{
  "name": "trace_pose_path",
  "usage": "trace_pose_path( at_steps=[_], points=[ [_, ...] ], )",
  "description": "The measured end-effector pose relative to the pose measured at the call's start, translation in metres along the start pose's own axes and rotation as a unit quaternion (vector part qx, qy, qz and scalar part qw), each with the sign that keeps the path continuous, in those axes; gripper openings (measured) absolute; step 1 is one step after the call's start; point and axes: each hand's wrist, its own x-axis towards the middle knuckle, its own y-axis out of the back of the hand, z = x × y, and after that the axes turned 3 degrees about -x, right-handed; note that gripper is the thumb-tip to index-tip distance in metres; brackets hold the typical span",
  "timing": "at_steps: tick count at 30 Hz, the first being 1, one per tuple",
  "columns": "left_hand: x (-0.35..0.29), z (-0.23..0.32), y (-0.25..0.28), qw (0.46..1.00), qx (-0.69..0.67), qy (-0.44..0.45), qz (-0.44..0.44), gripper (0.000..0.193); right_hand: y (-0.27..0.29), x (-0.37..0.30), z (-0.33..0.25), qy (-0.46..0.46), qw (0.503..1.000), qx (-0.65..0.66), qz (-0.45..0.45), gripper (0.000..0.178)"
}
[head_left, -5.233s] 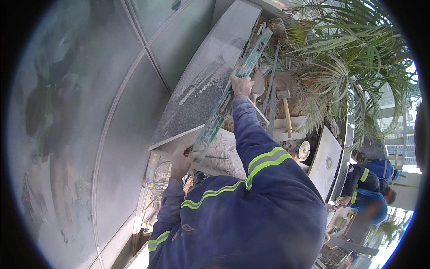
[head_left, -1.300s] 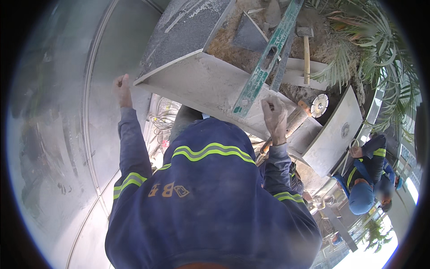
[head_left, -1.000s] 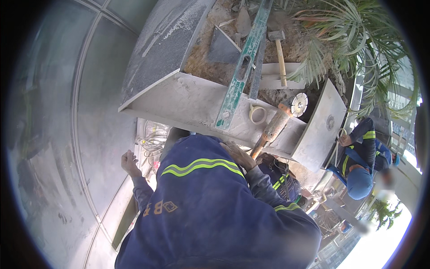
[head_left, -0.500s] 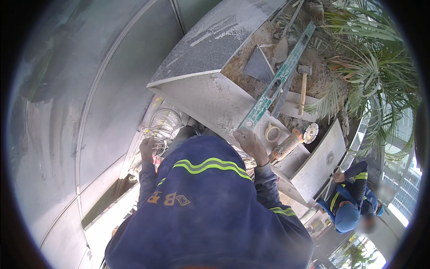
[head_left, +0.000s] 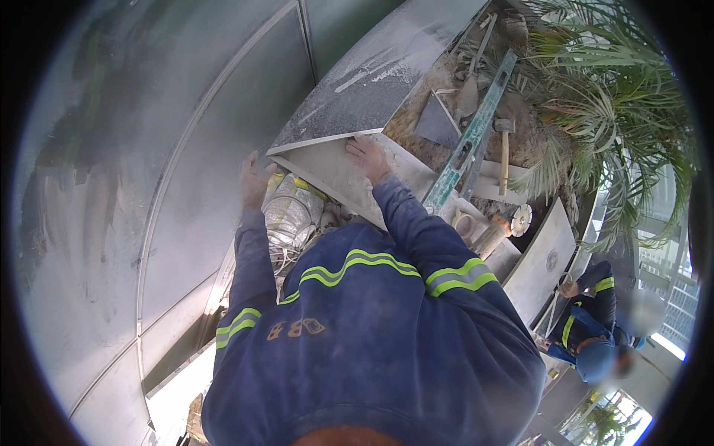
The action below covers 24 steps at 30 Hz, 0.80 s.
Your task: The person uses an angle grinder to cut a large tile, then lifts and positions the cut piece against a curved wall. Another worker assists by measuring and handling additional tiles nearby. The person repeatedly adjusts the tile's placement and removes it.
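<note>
Stone slab (head_left: pixel 366 83) has our open right hand (head_left: pixel 370 157) at its edge, open left hand (head_left: pixel 255 183) leftward, spirit level (head_left: pixel 482 115) chilling rightward.

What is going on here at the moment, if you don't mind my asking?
Someone in a navy jacket is leaning over a dusty dark slab. Their right hand is at its near edge, and their left hand is by its pointed corner; whether the left one touches is unclear. The green level lies unheld, with a hammer and a round-bladed cutting tool nearby. A co-worker is off to the right.
</note>
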Motion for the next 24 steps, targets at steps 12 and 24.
trace_pose_path(
  at_steps=[12, 24],
  points=[
    [0.044, 0.027, -0.071, 0.964, 0.251, -0.073, -0.049, 0.093, -0.047, 0.032, -0.014, -0.024, 0.976, 0.205, 0.074, 0.034],
    [0.043, 0.028, -0.076, 0.961, 0.265, -0.074, -0.035, 0.086, -0.052, 0.027, -0.014, 0.0, 0.976, 0.203, 0.078, 0.039]
  ],
)
